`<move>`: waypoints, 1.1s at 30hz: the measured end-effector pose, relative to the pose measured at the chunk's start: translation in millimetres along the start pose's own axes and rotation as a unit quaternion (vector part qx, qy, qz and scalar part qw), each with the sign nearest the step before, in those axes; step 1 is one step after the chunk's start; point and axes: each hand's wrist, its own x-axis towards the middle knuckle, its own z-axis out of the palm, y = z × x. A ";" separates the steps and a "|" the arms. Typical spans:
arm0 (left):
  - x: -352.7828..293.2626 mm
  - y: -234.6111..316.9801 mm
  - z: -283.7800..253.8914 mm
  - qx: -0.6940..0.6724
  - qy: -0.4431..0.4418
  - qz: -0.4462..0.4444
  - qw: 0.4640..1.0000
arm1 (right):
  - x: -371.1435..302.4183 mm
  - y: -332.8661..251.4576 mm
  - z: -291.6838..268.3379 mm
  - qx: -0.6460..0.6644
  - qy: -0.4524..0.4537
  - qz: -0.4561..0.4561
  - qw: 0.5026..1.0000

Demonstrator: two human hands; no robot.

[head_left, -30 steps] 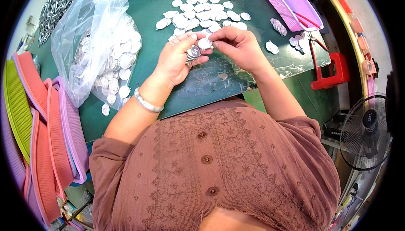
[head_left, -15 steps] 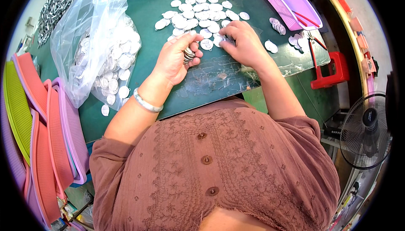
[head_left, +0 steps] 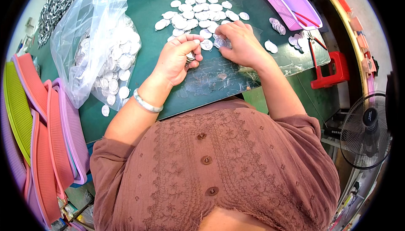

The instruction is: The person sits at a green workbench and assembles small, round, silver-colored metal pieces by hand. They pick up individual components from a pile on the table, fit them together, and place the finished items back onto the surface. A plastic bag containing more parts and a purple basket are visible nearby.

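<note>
My left hand (head_left: pixel 177 57) is closed around a small stack of silver oval medallions (head_left: pixel 190 57), their edges showing between thumb and curled fingers. To its right, my right hand (head_left: pixel 240 43) rests at the near edge of a loose pile of medallions (head_left: pixel 202 14) on the green table. Its thumb and fingers are apart, curved around a greyish medallion (head_left: pixel 219 42) lying there. Whether the fingertips touch that piece is hard to make out. One more medallion (head_left: pixel 206 44) lies flat between the two hands.
A clear plastic bag (head_left: pixel 99 58) of medallions stands at left, beside stacked colourful baskets (head_left: pixel 50 134). Grey metal parts (head_left: pixel 59 9) are heaped at far left. A purple basket (head_left: pixel 289 3), red-handled pliers (head_left: pixel 312 51), small medallion groups (head_left: pixel 277 26) and a red stool (head_left: pixel 331 70) are at right.
My right hand's fingers have shifted slightly left and its thumb a little nearer me, showing more of the greyish medallion. My left thumb and fingertips have moved over the stack, covering more of it.
</note>
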 end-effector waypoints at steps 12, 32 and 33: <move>-4.8 2.8 5.1 0.080 -0.013 -0.036 0.996 | 5.6 -23.7 -22.6 0.138 -0.016 -0.090 0.986; -1.0 -4.2 4.9 0.028 0.013 0.073 0.997 | -0.8 -23.0 4.6 0.545 0.080 0.107 0.828; -0.8 -4.2 4.8 0.028 0.013 0.072 0.997 | -1.0 -23.7 4.1 0.543 0.082 0.104 0.829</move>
